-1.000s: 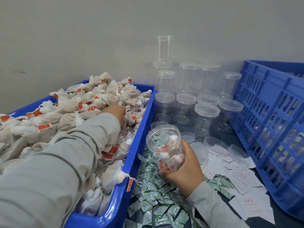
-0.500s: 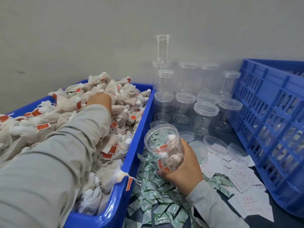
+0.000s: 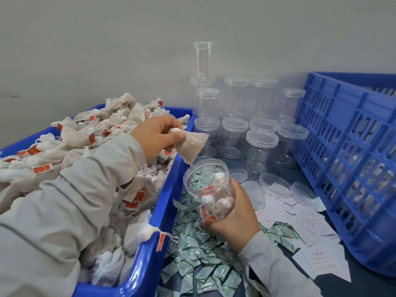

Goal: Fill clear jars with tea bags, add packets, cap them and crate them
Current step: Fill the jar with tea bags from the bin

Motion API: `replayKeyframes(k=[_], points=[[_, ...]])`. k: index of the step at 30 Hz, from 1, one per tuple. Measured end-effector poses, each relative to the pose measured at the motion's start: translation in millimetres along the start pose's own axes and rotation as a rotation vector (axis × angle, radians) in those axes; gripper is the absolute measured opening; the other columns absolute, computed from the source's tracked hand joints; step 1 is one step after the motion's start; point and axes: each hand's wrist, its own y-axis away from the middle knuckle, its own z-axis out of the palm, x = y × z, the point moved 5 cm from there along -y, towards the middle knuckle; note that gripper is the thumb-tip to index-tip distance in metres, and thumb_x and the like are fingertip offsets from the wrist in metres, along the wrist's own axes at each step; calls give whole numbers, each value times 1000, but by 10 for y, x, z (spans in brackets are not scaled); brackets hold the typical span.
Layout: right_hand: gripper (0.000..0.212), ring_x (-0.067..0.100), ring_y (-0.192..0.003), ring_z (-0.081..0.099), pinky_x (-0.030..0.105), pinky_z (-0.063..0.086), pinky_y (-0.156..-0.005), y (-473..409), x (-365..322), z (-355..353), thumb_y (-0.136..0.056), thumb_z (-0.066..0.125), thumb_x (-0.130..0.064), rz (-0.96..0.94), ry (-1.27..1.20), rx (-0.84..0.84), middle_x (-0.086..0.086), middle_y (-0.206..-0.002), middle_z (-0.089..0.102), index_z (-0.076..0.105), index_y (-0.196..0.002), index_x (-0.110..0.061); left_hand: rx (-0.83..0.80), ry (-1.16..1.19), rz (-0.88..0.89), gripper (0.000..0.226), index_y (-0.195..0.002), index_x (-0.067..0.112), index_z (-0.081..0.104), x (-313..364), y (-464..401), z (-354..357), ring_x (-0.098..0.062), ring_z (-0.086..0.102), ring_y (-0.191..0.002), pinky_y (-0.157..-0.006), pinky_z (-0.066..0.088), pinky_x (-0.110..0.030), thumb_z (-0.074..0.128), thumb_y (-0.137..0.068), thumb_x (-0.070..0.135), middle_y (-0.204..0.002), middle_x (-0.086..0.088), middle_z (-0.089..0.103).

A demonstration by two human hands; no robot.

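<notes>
Left hand [image 3: 157,133] pinching a tea bag [image 3: 191,145] by its white knotted top, fingers curled round it, bag hanging just above the mouth of an open clear jar [image 3: 209,187]. Right hand [image 3: 232,215] wrapped round that jar's lower half, holding it tilted toward the left, above the scattered packets. Several tea bags with red tags already inside, near the bottom. Both arms in pale grey sleeves.

Left of the jar, a blue bin [image 3: 150,249] heaped with tea bags [image 3: 75,133], white knots and red tags showing throughout; one bag draped over the bin's near rim, its red tag [image 3: 161,242] dangling outside. Beneath and in front of the jar, a spread of small green-and-white packets [image 3: 192,258] on the dark counter [image 3: 364,286]. To the right of those, loose white paper slips [image 3: 304,228] printed in red, lying in an overlapping scatter.

Just behind the held jar, several clear lids [image 3: 274,185] lying on the counter, some over the slips. Farther back, a cluster of empty capped jars [image 3: 261,151] standing upright against the grey wall, some stacked two high, with one narrow uncapped clear tube [image 3: 202,58] topping the back-left stack. Along the right edge, a blue slatted crate [image 3: 347,159], contents not clear through the slots.
</notes>
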Motion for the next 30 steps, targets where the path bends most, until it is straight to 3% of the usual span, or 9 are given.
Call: replayKeyframes(k=[5, 10, 12, 16, 22, 24, 27, 30], points=[[111, 19, -121, 49, 43, 44, -101, -3, -3, -8, -35, 83, -39, -6, 18, 8, -5, -130, 50, 37, -135, -32, -221, 256, 37, 18, -78, 10, 58, 212, 151, 241, 0, 61, -58, -56, 50, -12, 55, -86, -6, -70, -1, 61], [112, 22, -121, 50, 44, 44, -99, -18, 14, 10, -35, 84, -38, 4, 8, -2, -3, -130, 51, 37, -136, -30, -391, -217, 104, 24, -79, 26, 64, 137, 196, 373, -13, 63, -80, -82, 51, -24, 61, -83, 3, -83, 2, 66], [111, 23, -121, 50, 45, 44, -99, -24, 23, 25, -36, 85, -37, -2, 18, -10, -1, -130, 51, 37, -136, -29, -440, -308, 123, 27, -79, 32, 64, 122, 216, 429, -12, 63, -84, -84, 50, -25, 62, -83, 6, -89, 2, 69], [106, 25, -120, 51, 47, 45, -97, -27, 16, 45, -40, 83, -31, -19, -12, -20, 1, -130, 51, 38, -136, -29, -432, -275, 182, 29, -79, 39, 62, 147, 233, 483, 8, 58, -74, -72, 47, -7, 67, -80, 10, -83, 16, 66], [101, 23, -116, 55, 46, 48, -95, -12, -78, -3, -39, 85, -24, -79, -99, -10, 1, -124, 57, 44, -131, -28, -284, -73, 169, 27, -89, 40, 58, 142, 160, 394, 11, 58, -91, -75, 46, -5, 75, -74, 24, -91, 25, 61], [86, 17, -107, 62, 36, 53, -88, -6, -150, -46, -43, 83, -12, -132, -167, 13, -4, -114, 64, 51, -120, -33, -318, -63, 104, 40, -99, 42, 53, 117, 169, 421, 5, 56, -102, -85, 47, -15, 75, -66, 40, -105, 23, 58], [79, 13, -101, 66, 23, 53, -80, 16, -248, -98, -49, 80, 1, -188, -272, 18, -6, -111, 67, 51, -116, -29, -451, -132, 21, 93, -131, 37, 36, 72, 242, 555, -5, 49, -118, -100, 42, -27, 71, -47, 55, -129, 13, 48], [79, 17, -101, 66, 30, 56, -83, 50, -269, -113, -53, 83, 8, -210, -342, 25, 1, -111, 67, 48, -119, -17, -528, -202, 67, 118, -146, 33, 13, 83, 298, 698, -1, 42, -120, -99, 31, -14, 76, -48, 53, -138, 13, 42]])
